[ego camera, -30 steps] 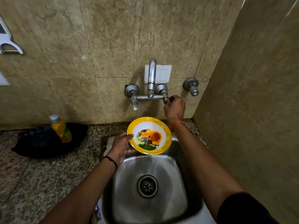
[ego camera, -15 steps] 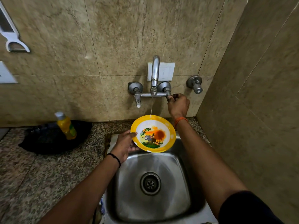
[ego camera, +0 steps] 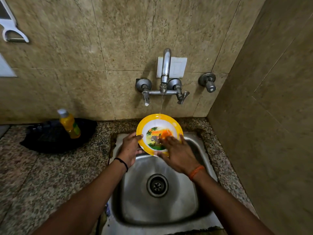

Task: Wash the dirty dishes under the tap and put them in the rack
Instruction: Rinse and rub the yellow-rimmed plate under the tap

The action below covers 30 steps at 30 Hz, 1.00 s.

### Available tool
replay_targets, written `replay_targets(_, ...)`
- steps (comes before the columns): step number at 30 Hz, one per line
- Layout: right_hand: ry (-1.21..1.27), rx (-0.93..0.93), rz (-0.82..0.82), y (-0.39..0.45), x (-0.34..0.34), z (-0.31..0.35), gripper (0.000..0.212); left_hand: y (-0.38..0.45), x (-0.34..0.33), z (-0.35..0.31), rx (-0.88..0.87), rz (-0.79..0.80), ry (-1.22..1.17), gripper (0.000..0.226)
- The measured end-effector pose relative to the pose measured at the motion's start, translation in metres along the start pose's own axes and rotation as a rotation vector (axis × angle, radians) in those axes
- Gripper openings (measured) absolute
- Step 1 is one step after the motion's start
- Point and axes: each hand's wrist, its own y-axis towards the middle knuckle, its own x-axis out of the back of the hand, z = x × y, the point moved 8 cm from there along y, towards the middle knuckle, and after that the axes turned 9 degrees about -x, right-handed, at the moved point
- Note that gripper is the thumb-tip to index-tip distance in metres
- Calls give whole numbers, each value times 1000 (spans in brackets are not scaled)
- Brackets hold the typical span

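A yellow-rimmed plate (ego camera: 156,126) with a picture and an orange smear is held tilted over the steel sink (ego camera: 194,197), under a thin stream from the tap (ego camera: 165,68). My left hand (ego camera: 129,150) grips the plate's left rim, thumb on the front. My right hand (ego camera: 176,152) lies with straight fingers on the plate's face, over the smear and lower right rim. No rack is in view.
A yellow liquid bottle (ego camera: 69,123) stands on a black cloth (ego camera: 45,138) on the speckled counter at left. Tap handles (ego camera: 182,97) and a separate valve (ego camera: 208,83) jut from the tiled wall. A side wall closes in at right.
My right hand has left the right tap handle and come down onto the plate's face. Water now runs in a steady stream onto the plate. The left hand keeps its hold.
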Motion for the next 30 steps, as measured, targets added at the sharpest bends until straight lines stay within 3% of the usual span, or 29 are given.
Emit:
replay_targets(2,-55,-63,-19,3,-5,-4,115,-2,-8,4,-8,4,-3,18)
replay_targets(6,83,148,107,-12,-13,32,97,-2,-11,10,-26,28,5,20)
replay_targets(10,-3,-60,-13,4,-10,-6,105,-3,-11,10,-28,40,4,18)
replay_targets(14,107,124,108,-14,-22,25,95,-2,-8,14,-2,6,7,20)
replay_targets(17,8,-4,-28,-4,-11,0,100,-3,-6,19,24,25,-15,24)
replay_targets(19,11,-31,0,-10,-13,5,107,-4,-5,21,22,13,4,26)
replay_targets(22,182,75,129,-28,-15,27,74,-5,3,23,35,-41,-21,25)
replay_targets(23,147,88,62,-27,-11,24,68,-6,6,23,48,-54,-46,25)
replay_targets(26,-19,-59,-72,-17,-5,-2,70,-7,7,23,56,-61,-71,24)
replay_targets(28,60,-7,12,-25,-11,17,75,-7,4,22,51,-58,-45,26)
replay_targets(30,220,62,98,-33,-16,33,66,-6,4,24,49,-46,-5,28)
